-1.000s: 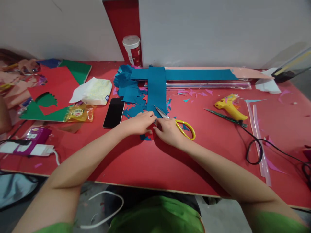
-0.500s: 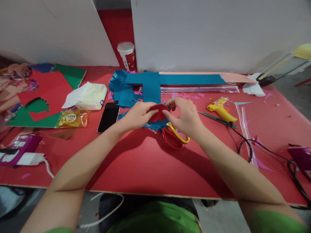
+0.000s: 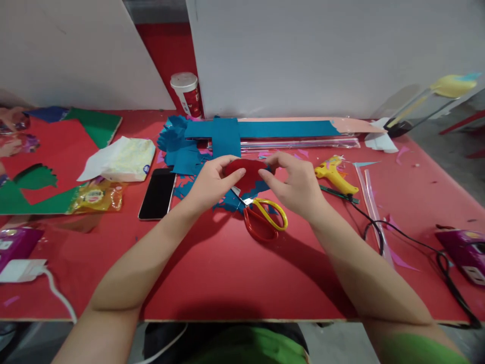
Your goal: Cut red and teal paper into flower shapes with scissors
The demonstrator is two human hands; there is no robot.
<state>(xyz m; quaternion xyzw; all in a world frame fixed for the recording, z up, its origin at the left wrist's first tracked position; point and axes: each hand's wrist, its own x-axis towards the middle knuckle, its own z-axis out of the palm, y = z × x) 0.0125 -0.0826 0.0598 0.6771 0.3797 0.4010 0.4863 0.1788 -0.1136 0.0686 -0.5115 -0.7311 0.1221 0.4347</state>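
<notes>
Between both hands is a small red cut-out piece (image 3: 248,174), paper or felt, with a rounded outline. My left hand (image 3: 215,182) pinches its left side between thumb and fingers. On the opposite side my right hand (image 3: 293,184) grips its right edge, thumb toward me. Just below the piece lies a pair of scissors (image 3: 261,222) with one red and one yellow handle, its blades partly covered by blue scraps (image 3: 231,201). A wide blue strip (image 3: 226,139) sits just beyond my hands.
At left are a phone (image 3: 157,194), a tissue pack (image 3: 129,159) and red (image 3: 71,144) and green sheets (image 3: 102,124). A paper cup (image 3: 186,96) stands against the white panel. To the right lie a yellow glue gun (image 3: 337,174), its black cord (image 3: 413,235) and a purple power strip (image 3: 462,253).
The red piece has been spread flatter between my hands, showing more of its surface. My view has shifted slightly to the right, and more of the scissors shows.
</notes>
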